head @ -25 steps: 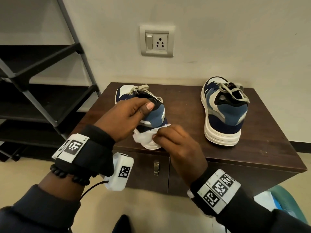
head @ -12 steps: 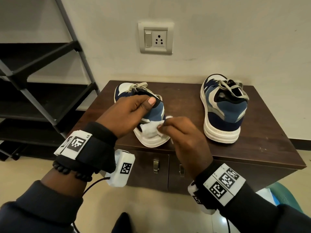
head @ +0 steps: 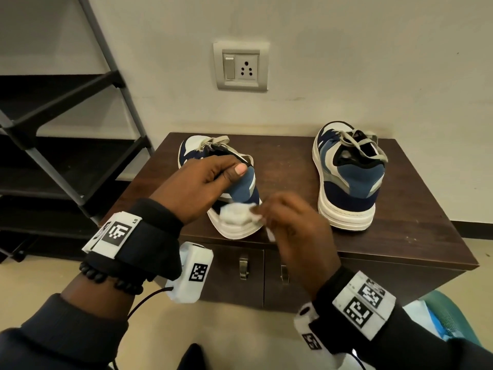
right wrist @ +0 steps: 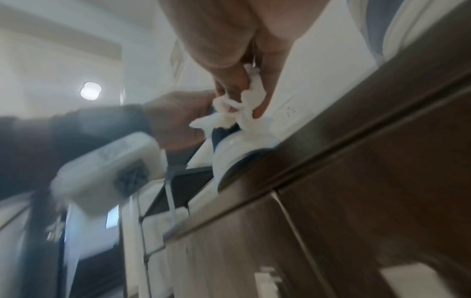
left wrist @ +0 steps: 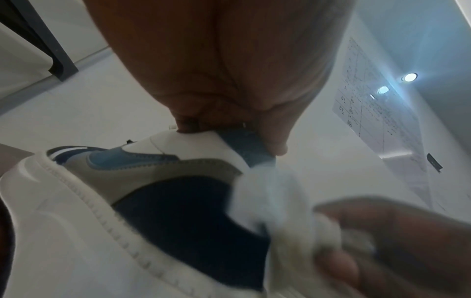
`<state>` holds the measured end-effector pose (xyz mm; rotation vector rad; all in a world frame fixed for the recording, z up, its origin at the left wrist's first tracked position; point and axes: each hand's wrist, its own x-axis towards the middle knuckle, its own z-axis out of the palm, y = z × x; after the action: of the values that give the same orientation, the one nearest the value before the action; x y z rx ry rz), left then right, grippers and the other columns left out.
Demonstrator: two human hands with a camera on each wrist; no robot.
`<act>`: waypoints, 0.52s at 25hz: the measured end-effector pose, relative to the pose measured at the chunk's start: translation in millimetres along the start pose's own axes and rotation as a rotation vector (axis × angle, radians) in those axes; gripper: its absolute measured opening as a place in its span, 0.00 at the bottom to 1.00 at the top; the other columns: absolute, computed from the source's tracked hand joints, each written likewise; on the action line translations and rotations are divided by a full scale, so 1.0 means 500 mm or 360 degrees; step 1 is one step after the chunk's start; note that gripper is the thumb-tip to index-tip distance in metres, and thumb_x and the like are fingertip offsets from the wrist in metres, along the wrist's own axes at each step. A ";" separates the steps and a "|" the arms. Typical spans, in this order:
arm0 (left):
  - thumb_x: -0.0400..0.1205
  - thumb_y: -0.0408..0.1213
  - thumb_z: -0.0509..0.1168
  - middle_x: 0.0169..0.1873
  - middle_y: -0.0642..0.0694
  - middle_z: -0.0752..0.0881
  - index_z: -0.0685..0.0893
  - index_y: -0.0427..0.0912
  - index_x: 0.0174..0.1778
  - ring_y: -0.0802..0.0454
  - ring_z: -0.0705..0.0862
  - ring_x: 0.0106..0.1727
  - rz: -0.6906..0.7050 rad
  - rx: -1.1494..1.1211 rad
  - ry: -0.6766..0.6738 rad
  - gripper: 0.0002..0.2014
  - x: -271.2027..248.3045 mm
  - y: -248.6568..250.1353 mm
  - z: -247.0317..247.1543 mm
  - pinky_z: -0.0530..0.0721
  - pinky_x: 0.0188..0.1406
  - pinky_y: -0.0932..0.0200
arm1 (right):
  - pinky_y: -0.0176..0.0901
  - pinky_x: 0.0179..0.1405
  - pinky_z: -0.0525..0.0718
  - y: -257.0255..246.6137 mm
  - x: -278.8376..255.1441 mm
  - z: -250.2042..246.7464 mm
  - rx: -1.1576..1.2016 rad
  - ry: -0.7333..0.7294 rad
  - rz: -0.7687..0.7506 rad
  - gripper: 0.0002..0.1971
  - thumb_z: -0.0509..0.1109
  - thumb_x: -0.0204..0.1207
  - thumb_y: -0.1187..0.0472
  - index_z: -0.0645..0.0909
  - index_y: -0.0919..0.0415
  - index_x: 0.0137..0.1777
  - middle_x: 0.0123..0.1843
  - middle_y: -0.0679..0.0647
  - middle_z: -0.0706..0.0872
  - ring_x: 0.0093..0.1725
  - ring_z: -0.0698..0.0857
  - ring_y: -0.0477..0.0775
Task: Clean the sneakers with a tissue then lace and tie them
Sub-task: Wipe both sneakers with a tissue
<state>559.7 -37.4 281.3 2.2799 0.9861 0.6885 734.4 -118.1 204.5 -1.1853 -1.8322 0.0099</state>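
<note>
I saw a dark wood-grain desk (head: 416, 228) with a dull sheen, soft crumpled paper tissue (head: 234, 214), matt cloth sneakers (head: 354, 180) on smooth rubbery white soles, and metal handles (head: 243, 267) at 6 o'clock.

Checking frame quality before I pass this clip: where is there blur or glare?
Head view: right hand motion-smeared, both sneakers sharp. Left wrist view: tissue blurred, ceiling lights flaring. Right wrist view: soft throughout, cabinet streaked.

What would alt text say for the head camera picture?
A person's left hand grips the heel of a blue sneaker on a dark wooden cabinet while the right hand wipes it with a tissue. A second sneaker stands alongside.
</note>
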 end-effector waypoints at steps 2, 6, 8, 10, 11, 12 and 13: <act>0.87 0.47 0.54 0.44 0.55 0.86 0.84 0.52 0.50 0.59 0.84 0.48 0.0011 0.0051 -0.0028 0.13 -0.002 -0.007 -0.001 0.81 0.47 0.57 | 0.32 0.48 0.81 -0.002 0.060 -0.023 0.0234 0.0352 0.0273 0.09 0.70 0.76 0.66 0.86 0.58 0.54 0.51 0.49 0.85 0.49 0.82 0.41; 0.86 0.52 0.54 0.50 0.56 0.87 0.84 0.52 0.56 0.60 0.85 0.54 0.0017 0.0004 -0.0016 0.16 -0.010 -0.016 -0.003 0.82 0.55 0.56 | 0.42 0.49 0.82 -0.029 0.057 0.019 0.0064 0.0293 0.0122 0.07 0.70 0.76 0.68 0.86 0.61 0.51 0.51 0.53 0.85 0.52 0.83 0.49; 0.85 0.53 0.53 0.47 0.55 0.87 0.84 0.52 0.54 0.57 0.85 0.51 -0.0006 -0.0019 -0.0008 0.16 -0.014 -0.016 -0.005 0.83 0.53 0.52 | 0.46 0.47 0.82 -0.036 0.009 0.031 -0.0150 0.0070 -0.0175 0.07 0.69 0.76 0.66 0.86 0.64 0.51 0.53 0.57 0.85 0.52 0.82 0.55; 0.85 0.53 0.53 0.45 0.52 0.87 0.84 0.51 0.51 0.54 0.86 0.49 -0.0043 -0.0100 -0.0046 0.16 -0.010 -0.010 -0.003 0.84 0.52 0.48 | 0.46 0.45 0.83 -0.022 0.015 0.013 -0.0150 0.0144 -0.0164 0.08 0.69 0.76 0.66 0.87 0.65 0.52 0.52 0.58 0.85 0.52 0.83 0.56; 0.85 0.52 0.53 0.44 0.51 0.88 0.84 0.50 0.50 0.53 0.86 0.49 -0.0053 -0.0166 -0.0071 0.16 -0.008 -0.006 0.000 0.84 0.52 0.47 | 0.45 0.46 0.83 -0.020 0.034 0.003 -0.0113 0.0269 -0.0090 0.08 0.68 0.76 0.67 0.87 0.65 0.52 0.52 0.59 0.85 0.51 0.83 0.55; 0.85 0.52 0.54 0.44 0.51 0.88 0.84 0.49 0.50 0.52 0.86 0.50 -0.0043 -0.0211 -0.0076 0.16 -0.007 -0.004 0.003 0.83 0.52 0.47 | 0.42 0.48 0.82 -0.021 0.051 -0.006 -0.0060 0.0346 -0.0062 0.08 0.68 0.77 0.67 0.87 0.65 0.51 0.52 0.58 0.85 0.52 0.83 0.54; 0.86 0.51 0.54 0.43 0.51 0.87 0.84 0.48 0.48 0.51 0.86 0.49 -0.0025 -0.0223 -0.0061 0.15 -0.007 -0.003 0.004 0.83 0.52 0.45 | 0.39 0.49 0.81 -0.025 0.057 -0.004 -0.0043 0.0319 -0.0096 0.08 0.68 0.77 0.66 0.88 0.64 0.50 0.53 0.58 0.85 0.53 0.82 0.54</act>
<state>558.0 -39.8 278.0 2.1537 0.9075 0.6828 723.7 -105.0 230.5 -1.1074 -1.6948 -0.1630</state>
